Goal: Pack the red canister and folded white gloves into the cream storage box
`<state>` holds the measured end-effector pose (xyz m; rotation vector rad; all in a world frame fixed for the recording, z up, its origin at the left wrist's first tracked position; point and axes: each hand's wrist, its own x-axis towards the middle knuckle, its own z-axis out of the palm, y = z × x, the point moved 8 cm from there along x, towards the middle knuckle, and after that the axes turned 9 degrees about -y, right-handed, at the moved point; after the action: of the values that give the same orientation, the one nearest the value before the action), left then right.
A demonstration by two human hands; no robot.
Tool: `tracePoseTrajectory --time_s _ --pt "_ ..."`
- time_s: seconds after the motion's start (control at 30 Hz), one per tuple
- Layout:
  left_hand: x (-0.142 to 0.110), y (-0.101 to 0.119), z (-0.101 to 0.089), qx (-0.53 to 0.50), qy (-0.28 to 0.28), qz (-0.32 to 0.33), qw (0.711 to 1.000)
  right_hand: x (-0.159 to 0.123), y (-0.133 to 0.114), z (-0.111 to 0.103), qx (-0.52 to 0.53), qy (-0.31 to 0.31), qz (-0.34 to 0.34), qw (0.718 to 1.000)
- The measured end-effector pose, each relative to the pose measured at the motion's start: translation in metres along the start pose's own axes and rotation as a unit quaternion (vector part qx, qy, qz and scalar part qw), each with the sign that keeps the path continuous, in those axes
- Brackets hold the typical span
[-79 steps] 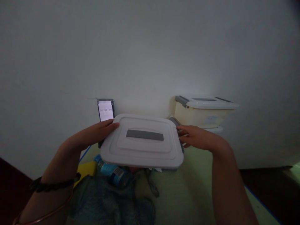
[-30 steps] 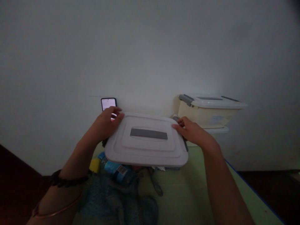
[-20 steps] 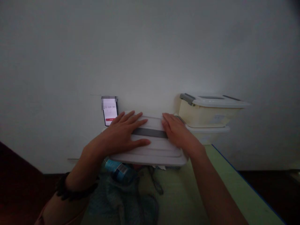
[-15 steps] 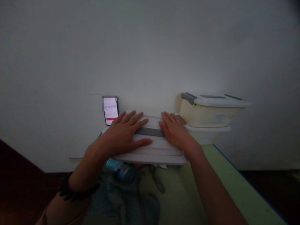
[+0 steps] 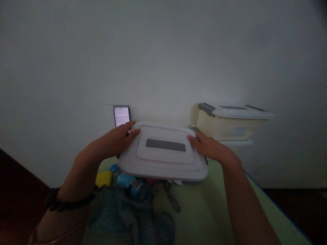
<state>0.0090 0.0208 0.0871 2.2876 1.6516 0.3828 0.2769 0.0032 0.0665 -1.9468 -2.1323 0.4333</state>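
Note:
A white storage box lid (image 5: 163,170) with a grey handle strip lies between my hands, its front edge toward me. My left hand (image 5: 116,141) grips the left end, thumb on top and fingers over the far corner. At the opposite end my right hand (image 5: 211,147) has its thumb on the top and its other fingers around the edge. Whether a box body sits under the lid is hidden. Just below the front edge lie a bottle with a blue label (image 5: 133,183) and a blue-green knitted cloth (image 5: 127,214).
Behind the lid on the left, a phone (image 5: 122,115) showing a timer leans on the wall (image 5: 163,61). Cream boxes (image 5: 224,127) with white lids are stacked at the right. A yellow object (image 5: 104,178) lies by the bottle on the green table (image 5: 199,207).
My hands have slid outward from flat on the lid's top to its two ends and closed around them. The lid now sits slightly turned, and the yellow object has come into view.

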Motion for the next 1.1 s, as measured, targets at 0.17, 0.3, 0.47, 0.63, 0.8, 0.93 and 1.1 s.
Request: tracePoseTrajectory --time_s 0.17,0.3,0.47,0.63,0.8,0.93,1.1 --pt "0.0 -0.008 0.008 -0.111 -0.065 0.019 0.992 0.003 0.014 0.004 0.052 -0.053 0.02 0.997" --pt "0.003 -0.01 0.007 -0.108 -0.056 -0.002 0.993 0.005 0.022 0.003 0.051 -0.051 0.053 0.996" --pt "0.005 -0.016 0.003 -0.085 -0.042 -0.03 0.995 0.005 0.024 0.008 0.092 -0.075 0.063 0.991" --pt "0.002 -0.02 0.002 -0.103 -0.037 -0.061 0.992 0.004 0.024 0.01 0.112 -0.084 0.066 0.988" --pt "0.0 -0.01 -0.004 -0.023 0.004 -0.066 0.998 0.005 0.022 0.008 0.115 -0.077 0.045 0.989" --pt "-0.002 -0.005 -0.004 -0.029 0.001 -0.063 0.998 0.006 0.021 0.006 0.119 -0.069 0.035 0.99" --pt "0.0 -0.018 0.002 -0.191 -0.038 -0.06 0.979 0.006 0.023 0.014 0.15 -0.104 0.047 0.982"
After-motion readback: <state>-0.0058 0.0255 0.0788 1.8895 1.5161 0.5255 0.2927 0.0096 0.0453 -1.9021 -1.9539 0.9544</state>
